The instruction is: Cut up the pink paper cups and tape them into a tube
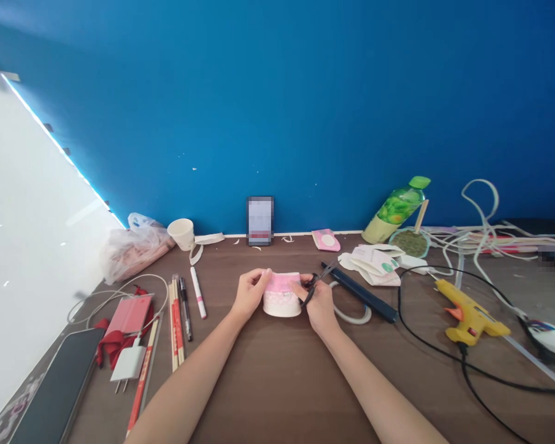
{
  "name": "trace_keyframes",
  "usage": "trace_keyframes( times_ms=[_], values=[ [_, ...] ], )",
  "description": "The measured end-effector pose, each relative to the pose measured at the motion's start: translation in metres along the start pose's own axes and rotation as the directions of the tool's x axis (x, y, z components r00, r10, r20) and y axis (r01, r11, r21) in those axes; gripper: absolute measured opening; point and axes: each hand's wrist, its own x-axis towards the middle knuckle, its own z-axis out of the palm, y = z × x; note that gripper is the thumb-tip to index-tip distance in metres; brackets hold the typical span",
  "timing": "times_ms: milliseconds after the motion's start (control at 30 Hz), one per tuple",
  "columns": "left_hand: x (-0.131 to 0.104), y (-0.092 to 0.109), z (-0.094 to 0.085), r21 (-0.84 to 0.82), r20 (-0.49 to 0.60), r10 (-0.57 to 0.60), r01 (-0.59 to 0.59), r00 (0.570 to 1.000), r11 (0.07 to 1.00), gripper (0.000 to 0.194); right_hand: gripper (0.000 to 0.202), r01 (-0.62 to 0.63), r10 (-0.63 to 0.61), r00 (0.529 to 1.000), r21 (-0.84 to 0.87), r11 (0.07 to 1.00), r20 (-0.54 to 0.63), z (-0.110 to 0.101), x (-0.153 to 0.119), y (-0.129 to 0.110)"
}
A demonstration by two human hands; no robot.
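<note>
A pink and white paper cup (pixel 282 296), squashed flat-looking at the top, is held in the middle of the table. My left hand (pixel 253 292) grips its left edge, thumb on the front. On the other side, my right hand (pixel 318 302) has its thumb against the cup's right edge. Black-handled scissors (pixel 309 290) hang from the fingers of that same hand, blades pointing up and right, away from the cup. The fingers behind the cup are hidden.
Left lie chopsticks (pixel 176 327), a black pen (pixel 185 308), a marker (pixel 197 293), a charger (pixel 128 362) and a phone (pixel 58 388). A white cup (pixel 181 234) and an upright phone (pixel 259 219) stand behind. Right are cut paper pieces (pixel 374 262), a dark bar (pixel 361 293), a bottle (pixel 394 213) and a corded glue gun (pixel 469 313).
</note>
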Motion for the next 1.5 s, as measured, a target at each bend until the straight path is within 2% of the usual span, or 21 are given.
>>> trace_keyframes(
  times_ms=[100,200,300,400,500,600,767,1067,1167,1267,1333,1500],
  values=[
    [-0.001,0.0,-0.001,-0.011,0.017,0.022,-0.022,1.0,1.0,0.04,0.032,0.018,-0.016,0.999,0.04,0.999,-0.035,0.0,0.001,0.004],
    [-0.002,0.001,-0.001,-0.053,0.128,0.045,-0.039,0.991,0.998,0.038,0.035,0.033,-0.028,0.997,0.07,0.997,-0.078,-0.001,0.004,0.008],
    [-0.004,-0.002,0.0,-0.064,0.225,-0.003,0.018,0.974,0.998,0.04,0.037,0.047,-0.039,0.994,0.076,0.996,-0.106,-0.003,0.006,0.01],
    [-0.003,-0.006,0.001,-0.089,0.185,-0.025,0.042,0.982,0.995,0.039,0.038,0.07,-0.064,0.993,0.055,0.996,-0.096,-0.004,0.005,0.007],
    [-0.001,-0.009,0.0,-0.137,0.073,0.002,0.008,0.997,0.991,0.039,0.041,0.096,-0.095,0.994,0.013,0.995,-0.062,-0.002,0.001,0.001],
    [0.001,-0.01,-0.001,-0.16,0.028,0.017,-0.012,0.999,0.987,0.04,0.042,0.084,-0.084,0.996,-0.005,0.996,-0.016,0.001,-0.002,-0.002],
    [0.0,-0.009,-0.001,-0.16,0.03,0.012,-0.007,0.999,0.987,0.042,0.045,0.021,-0.02,0.999,0.03,0.999,-0.042,0.002,-0.001,0.003],
    [0.001,-0.006,0.0,-0.137,0.032,-0.035,0.039,0.999,0.99,0.044,0.04,0.015,-0.006,0.997,0.104,0.994,-0.081,-0.001,0.006,0.015],
    [0.0,-0.007,0.001,-0.172,0.105,-0.032,0.05,0.994,0.984,0.048,0.039,0.0,0.016,0.995,0.17,0.986,-0.097,-0.001,0.006,0.014],
    [0.0,-0.008,0.001,-0.159,0.181,-0.046,0.075,0.982,0.984,0.062,0.039,-0.004,0.036,0.99,0.23,0.973,-0.136,-0.001,0.006,0.011],
    [0.0,-0.009,0.0,-0.149,0.17,-0.075,0.101,0.983,0.984,0.065,0.039,-0.005,0.043,0.989,0.259,0.966,-0.142,0.0,0.005,0.009],
    [0.001,-0.009,0.0,-0.188,0.113,-0.126,0.146,0.986,0.971,0.057,0.041,0.007,0.036,0.988,0.275,0.961,-0.148,0.001,0.005,0.008]
  ],
)
